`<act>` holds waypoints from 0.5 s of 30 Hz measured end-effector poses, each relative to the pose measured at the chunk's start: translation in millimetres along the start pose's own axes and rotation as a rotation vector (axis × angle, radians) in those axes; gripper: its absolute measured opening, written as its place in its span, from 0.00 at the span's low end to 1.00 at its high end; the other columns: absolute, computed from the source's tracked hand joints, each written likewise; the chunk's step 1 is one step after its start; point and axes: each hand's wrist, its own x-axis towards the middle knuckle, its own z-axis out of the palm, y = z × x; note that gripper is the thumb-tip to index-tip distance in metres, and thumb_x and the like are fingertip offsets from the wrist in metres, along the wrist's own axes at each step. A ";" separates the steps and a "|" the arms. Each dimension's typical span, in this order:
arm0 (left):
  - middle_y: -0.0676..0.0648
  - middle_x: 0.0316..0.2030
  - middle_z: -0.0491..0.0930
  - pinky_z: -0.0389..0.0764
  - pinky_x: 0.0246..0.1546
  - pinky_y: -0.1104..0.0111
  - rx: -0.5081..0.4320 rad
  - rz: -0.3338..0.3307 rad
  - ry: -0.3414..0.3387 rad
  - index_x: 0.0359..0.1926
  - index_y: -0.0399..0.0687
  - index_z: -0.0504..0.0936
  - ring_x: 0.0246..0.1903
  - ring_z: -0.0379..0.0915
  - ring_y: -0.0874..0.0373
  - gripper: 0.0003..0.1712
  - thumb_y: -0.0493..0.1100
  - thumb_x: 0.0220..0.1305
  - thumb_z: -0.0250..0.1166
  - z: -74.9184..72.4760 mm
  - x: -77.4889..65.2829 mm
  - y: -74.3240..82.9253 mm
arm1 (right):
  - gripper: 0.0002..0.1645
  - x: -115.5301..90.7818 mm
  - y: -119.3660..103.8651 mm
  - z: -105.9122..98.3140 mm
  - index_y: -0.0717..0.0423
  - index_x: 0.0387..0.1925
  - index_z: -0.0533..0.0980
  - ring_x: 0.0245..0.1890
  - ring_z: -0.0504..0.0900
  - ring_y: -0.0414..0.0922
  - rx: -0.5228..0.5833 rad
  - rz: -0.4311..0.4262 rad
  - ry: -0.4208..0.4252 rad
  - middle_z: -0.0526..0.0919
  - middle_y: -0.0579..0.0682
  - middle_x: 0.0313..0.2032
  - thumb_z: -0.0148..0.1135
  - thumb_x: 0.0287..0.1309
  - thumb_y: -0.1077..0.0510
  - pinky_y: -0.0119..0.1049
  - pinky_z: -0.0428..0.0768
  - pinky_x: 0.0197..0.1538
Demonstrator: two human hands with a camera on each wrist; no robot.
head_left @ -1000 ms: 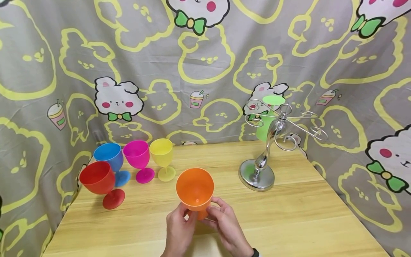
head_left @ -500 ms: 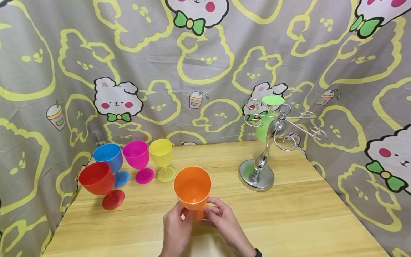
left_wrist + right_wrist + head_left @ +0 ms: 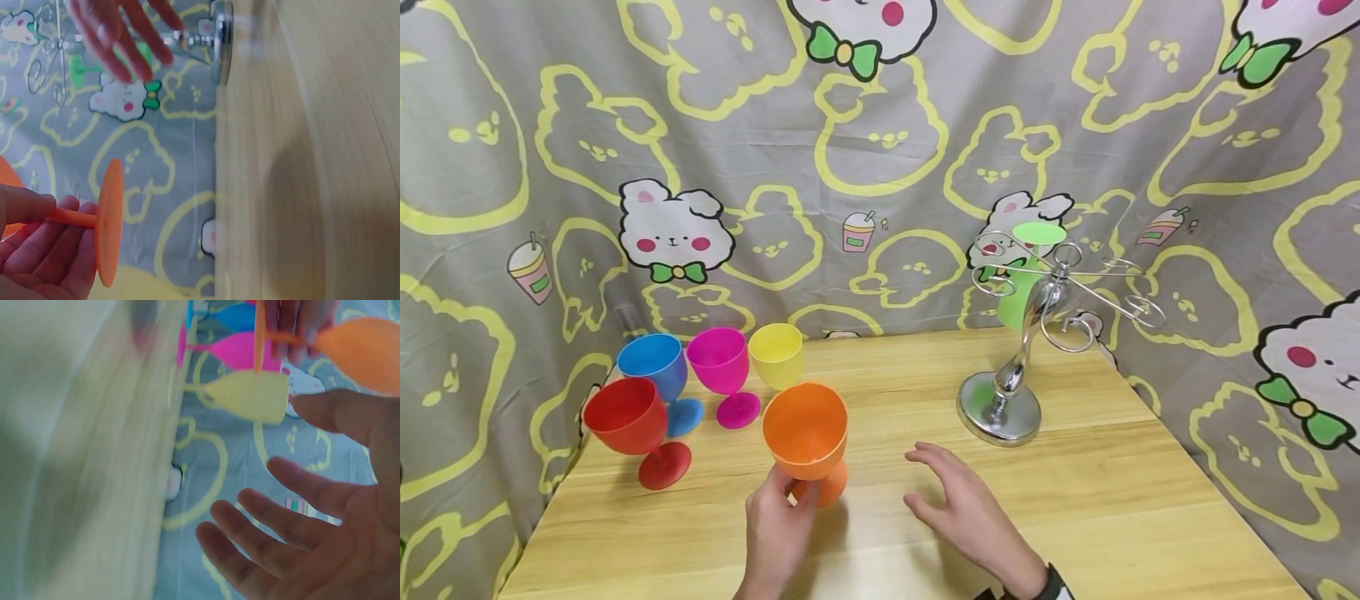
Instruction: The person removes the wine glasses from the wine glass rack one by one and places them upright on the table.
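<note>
My left hand grips an orange goblet by its stem, bowl upward, held off the table. In the left wrist view the thumb and fingers close round the stem above the round orange foot. To the right of the goblet, my right hand hovers over the table with its fingers spread and nothing in them. The right wrist view shows that palm, with a yellow goblet standing beyond the thumb.
Red, blue and magenta goblets stand at the left of the wooden table. A chrome rack with curled wire arms stands at the right, a light green goblet hanging upside down on it. A patterned curtain surrounds the table.
Both hands were on the orange goblet before. My right hand has let go and moved right, its fingers opening. My left hand has carried the goblet leftward, toward the yellow one.
</note>
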 end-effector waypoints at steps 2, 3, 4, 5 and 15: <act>0.53 0.32 0.84 0.81 0.35 0.66 0.035 -0.035 -0.005 0.34 0.50 0.80 0.33 0.80 0.63 0.14 0.29 0.47 0.68 -5.5 1.6 -4.3 | 0.29 -0.9 3.9 -6.2 0.43 0.54 0.73 0.60 0.68 0.46 -0.068 0.027 -0.008 0.69 0.45 0.61 0.67 0.49 0.45 0.48 0.70 0.59; 0.53 0.32 0.84 0.80 0.34 0.67 0.058 -0.043 -0.011 0.34 0.49 0.80 0.32 0.79 0.63 0.13 0.30 0.47 0.67 -8.5 2.3 -6.7 | 0.29 -1.4 6.4 -9.0 0.42 0.54 0.73 0.60 0.67 0.47 -0.092 0.039 -0.014 0.69 0.46 0.61 0.67 0.48 0.44 0.49 0.70 0.59; 0.53 0.31 0.84 0.80 0.34 0.67 0.086 -0.049 -0.014 0.34 0.49 0.80 0.32 0.78 0.62 0.13 0.30 0.47 0.67 -11.1 2.8 -8.9 | 0.28 -2.2 9.3 -11.5 0.42 0.53 0.73 0.61 0.67 0.47 -0.110 0.051 -0.018 0.69 0.46 0.61 0.67 0.48 0.43 0.49 0.70 0.59; 0.52 0.31 0.84 0.78 0.33 0.67 0.105 -0.057 -0.019 0.35 0.48 0.80 0.31 0.78 0.61 0.13 0.30 0.47 0.67 -13.8 3.2 -11.5 | 0.28 -2.9 12.2 -13.7 0.42 0.53 0.73 0.61 0.67 0.48 -0.124 0.057 -0.017 0.69 0.46 0.61 0.67 0.48 0.43 0.50 0.70 0.59; 0.45 0.28 0.82 0.78 0.35 0.55 0.246 -0.092 -0.050 0.32 0.41 0.78 0.31 0.78 0.50 0.08 0.30 0.48 0.65 -33.5 3.2 -31.6 | 0.26 -15.5 38.7 -25.1 0.48 0.51 0.74 0.61 0.66 0.52 -0.159 0.093 0.004 0.68 0.52 0.62 0.68 0.49 0.48 0.54 0.70 0.57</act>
